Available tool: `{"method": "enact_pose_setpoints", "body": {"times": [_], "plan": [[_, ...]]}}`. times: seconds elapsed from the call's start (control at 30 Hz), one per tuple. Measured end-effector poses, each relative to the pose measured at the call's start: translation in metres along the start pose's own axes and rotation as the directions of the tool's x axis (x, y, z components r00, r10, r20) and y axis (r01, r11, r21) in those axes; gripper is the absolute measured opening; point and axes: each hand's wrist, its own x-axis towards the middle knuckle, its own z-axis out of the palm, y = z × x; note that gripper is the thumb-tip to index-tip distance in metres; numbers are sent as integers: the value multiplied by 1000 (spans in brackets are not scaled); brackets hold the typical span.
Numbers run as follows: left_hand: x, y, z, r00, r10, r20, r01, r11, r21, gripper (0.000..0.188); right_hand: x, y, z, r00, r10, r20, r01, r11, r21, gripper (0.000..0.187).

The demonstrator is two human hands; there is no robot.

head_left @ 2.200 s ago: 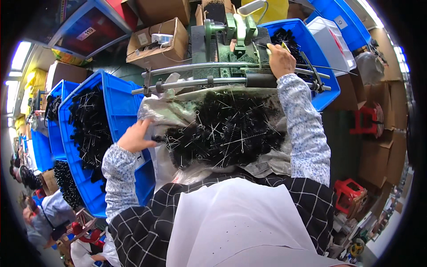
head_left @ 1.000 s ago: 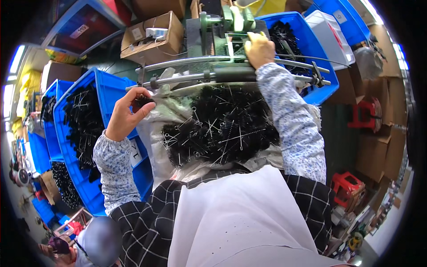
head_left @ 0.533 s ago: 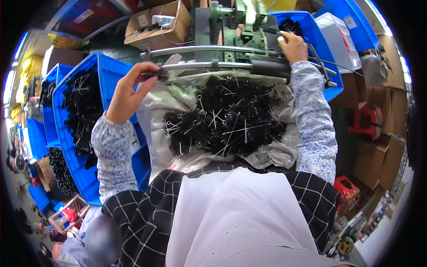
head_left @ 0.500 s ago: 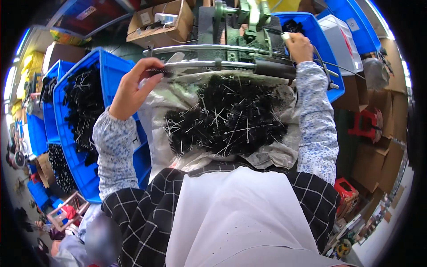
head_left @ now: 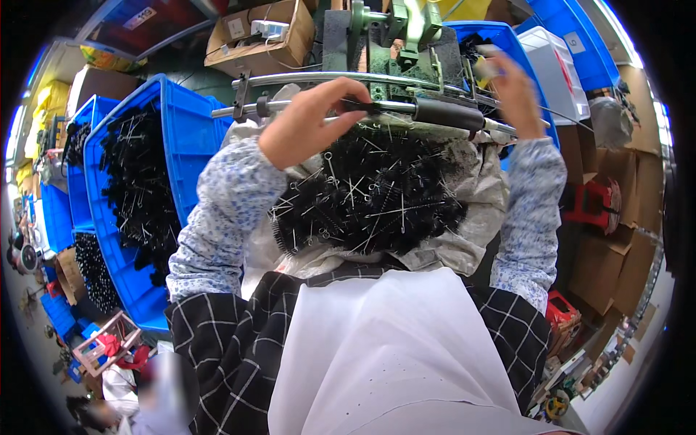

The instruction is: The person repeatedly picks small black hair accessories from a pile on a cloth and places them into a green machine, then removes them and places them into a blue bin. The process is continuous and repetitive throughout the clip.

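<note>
Since the earlier frame, the left hand (head_left: 312, 119) had travelled rightward from near the left end of the silver rails (head_left: 312, 77) to a place near their middle, and the right hand (head_left: 518, 98) had shifted outward, blurring as it went. The left thumb and fingers pinched a black bristled brush (head_left: 374, 109), mostly covered by the grip, just beside the left end of the black sleeve (head_left: 448, 113) on the nearer rail. The right fingers curled around a pale patch by the right blue bin (head_left: 513, 42); whether they grasped anything could not be told through the blur.

Below the rails, a heap of black brushes (head_left: 370, 196) with twisted wire stems, some ending in loops, lay on a pale, crumpled sheet (head_left: 453, 252) spread before the person's white apron (head_left: 370, 341). Beyond the rails stood a green machine (head_left: 409, 54), with an open cardboard box (head_left: 283, 58) to its left. At the person's left, a large blue bin (head_left: 190, 145) held more black brushes. A red stool (head_left: 598, 205) stood at the right.
</note>
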Motion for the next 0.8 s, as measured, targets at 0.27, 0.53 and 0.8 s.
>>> {"method": "enact_pose_setpoints", "body": {"times": [0.27, 0.53, 0.8], "plan": [[-7, 14, 9, 981, -151, -119, 131, 979, -159, 33, -36, -101, 48, 928, -320, 189, 166, 814, 557, 27], [-84, 2, -11, 831, -265, 488, 186, 961, 204, 36, 15, 20, 78, 983, -44, -179, -39, 900, -434, 23], [-92, 4, 3, 863, -292, 414, 197, 946, 255, 32, 26, 26, 93, 979, -94, -181, 25, 935, -353, 23]]}}
